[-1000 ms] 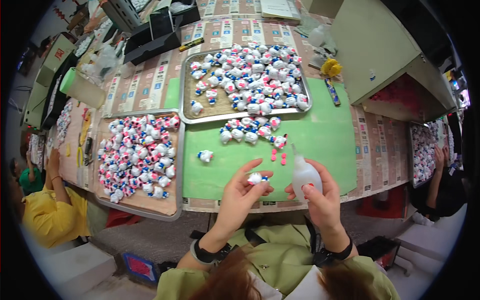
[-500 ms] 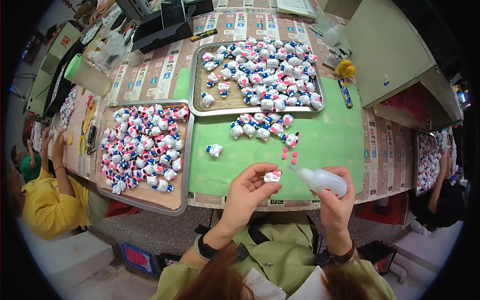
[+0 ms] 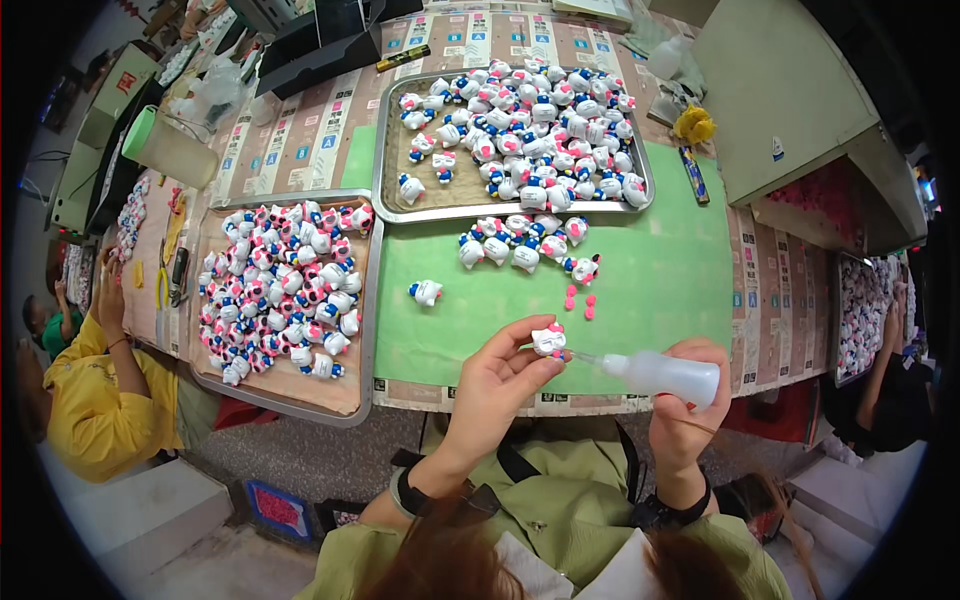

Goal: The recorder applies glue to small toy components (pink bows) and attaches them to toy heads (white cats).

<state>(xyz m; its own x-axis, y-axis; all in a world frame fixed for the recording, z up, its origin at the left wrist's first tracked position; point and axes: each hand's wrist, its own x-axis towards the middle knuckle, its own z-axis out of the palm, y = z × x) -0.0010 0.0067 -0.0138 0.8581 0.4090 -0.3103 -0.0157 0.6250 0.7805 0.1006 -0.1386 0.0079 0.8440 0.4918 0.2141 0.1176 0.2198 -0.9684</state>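
Observation:
Between the thumb and fingers of my left hand [image 3: 503, 380] is a small white cat figurine [image 3: 549, 341] with pink trim. My right hand [image 3: 692, 405] is wrapped round a translucent squeeze bottle [image 3: 668, 376], tilted so its thin nozzle [image 3: 584, 355] points left and meets or nearly meets the figurine's lower side; exact contact is hard to see. Several small pink pieces [image 3: 580, 302] lie on the green mat [image 3: 470, 345] beyond my hands. Near them stands a figurine with pink and black on it [image 3: 581, 268], and a lone figurine [image 3: 425, 292] lies farther left.
A metal tray [image 3: 382, 185] at the back and another tray [image 3: 367, 345] at left hold many white, blue and pink figurines. A grey cabinet [image 3: 800, 120] stands at right. Pliers [image 3: 163, 287] lie at left near a person in yellow [image 3: 95, 410]; another person [image 3: 870, 390] works at right.
The bottle has swung down and left, its nozzle coming to the figurine. My left hand has raised and turned the figurine slightly. The whole view has shifted a little.

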